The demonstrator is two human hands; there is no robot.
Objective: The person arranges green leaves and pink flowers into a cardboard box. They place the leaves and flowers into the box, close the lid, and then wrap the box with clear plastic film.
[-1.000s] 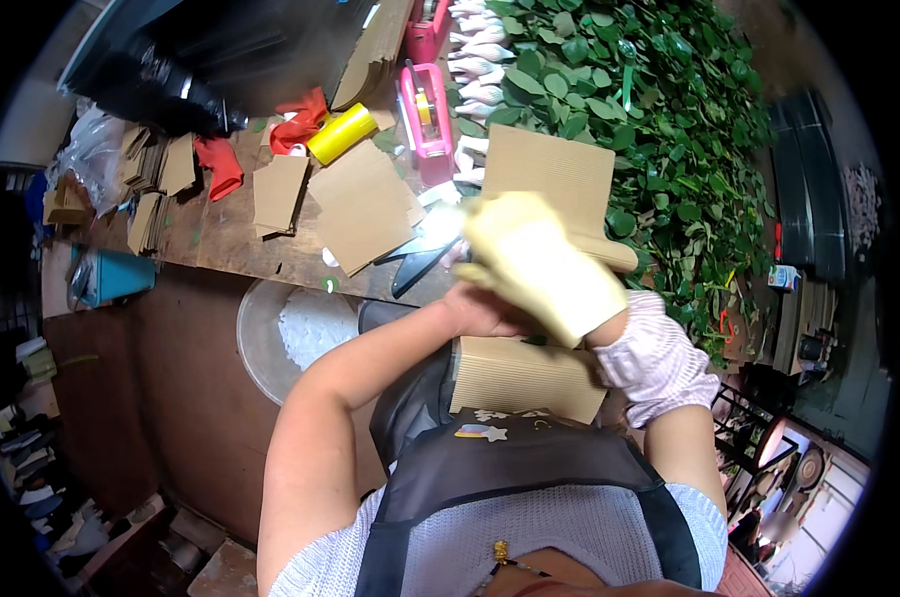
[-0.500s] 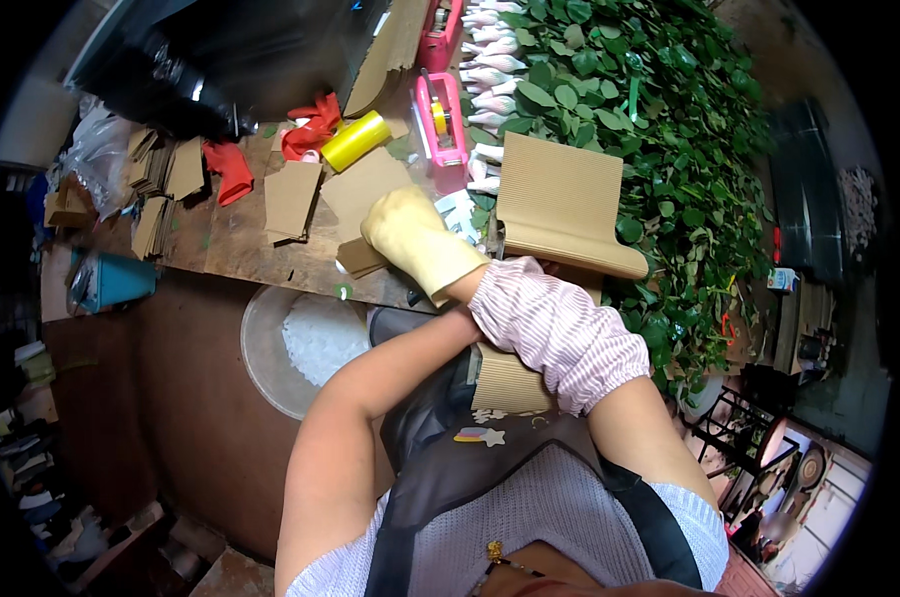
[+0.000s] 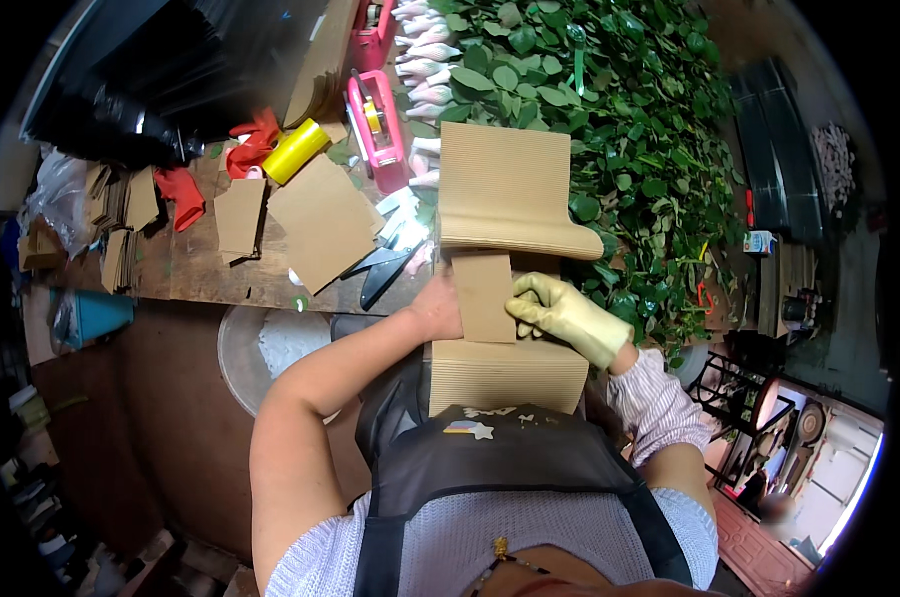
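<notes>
A flat brown cardboard piece (image 3: 484, 297) stands out between my hands, over a long strip of ridged corrugated cardboard (image 3: 505, 174) whose middle is curled and whose near part reaches my apron. My bare left hand (image 3: 436, 308) is at the piece's left edge, its fingers hidden behind it. My right hand (image 3: 559, 316), in a pale yellow rubber glove, has curled fingers gripping the piece's right edge. Scissors (image 3: 378, 271) with dark handles lie just left of the strip, beside small white scraps.
Cardboard squares (image 3: 321, 224), a yellow roll (image 3: 295, 151), red gloves (image 3: 181, 199), pink tape dispensers (image 3: 382, 154) and black sheets (image 3: 142, 75) are on the wooden bench (image 3: 201, 269). White netted buds (image 3: 428, 50) and piled green leaves (image 3: 649, 129) lie right of these. A plastic tub (image 3: 236, 358) sits below.
My gloved hand has come back rightward from the cardboard squares to the middle, where a cardboard piece now sits between both hands. My left forearm is no longer crossed by the right.
</notes>
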